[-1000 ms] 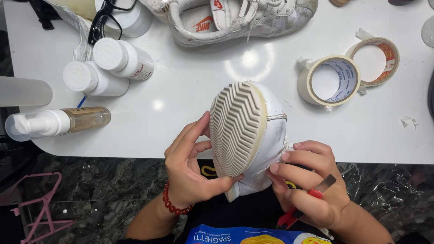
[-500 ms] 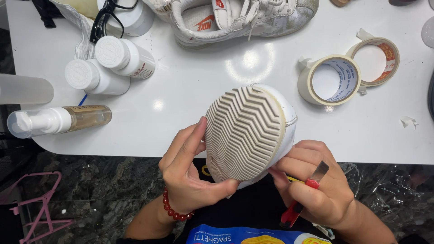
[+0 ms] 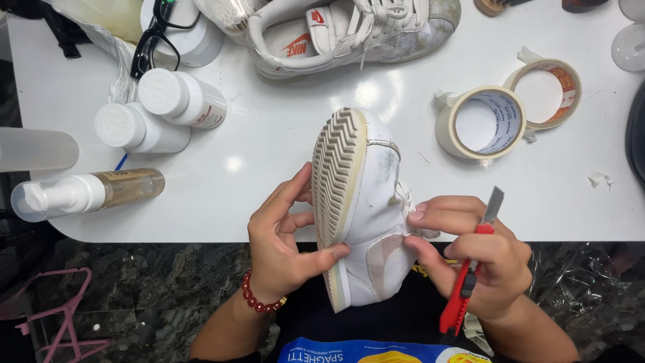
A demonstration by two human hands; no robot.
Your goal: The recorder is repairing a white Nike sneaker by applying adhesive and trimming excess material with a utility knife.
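Observation:
I hold a white sneaker (image 3: 368, 202) on its side over the front edge of the white table (image 3: 269, 134), its ridged beige sole turned left. My left hand (image 3: 285, 245), with a red bead bracelet at the wrist, grips the sole and heel, thumb across the sole's edge. My right hand (image 3: 470, 259) pinches the upper's side with thumb and forefinger while its other fingers hold a red utility knife (image 3: 469, 275), blade pointing up and away from the shoe.
A second, dirtier sneaker (image 3: 349, 33) lies at the table's back. Two tape rolls (image 3: 480, 122) sit right of it. On the left are two white bottles (image 3: 164, 111), a pump bottle (image 3: 87, 191) on its side, black glasses (image 3: 151, 37) and a clear cylinder (image 3: 33, 149). A pink rack (image 3: 57, 316) stands on the floor.
The sneaker has been rotated from sole facing me to lying on its side, showing the white upper. My right hand's fingers shifted onto the upper, knife still held.

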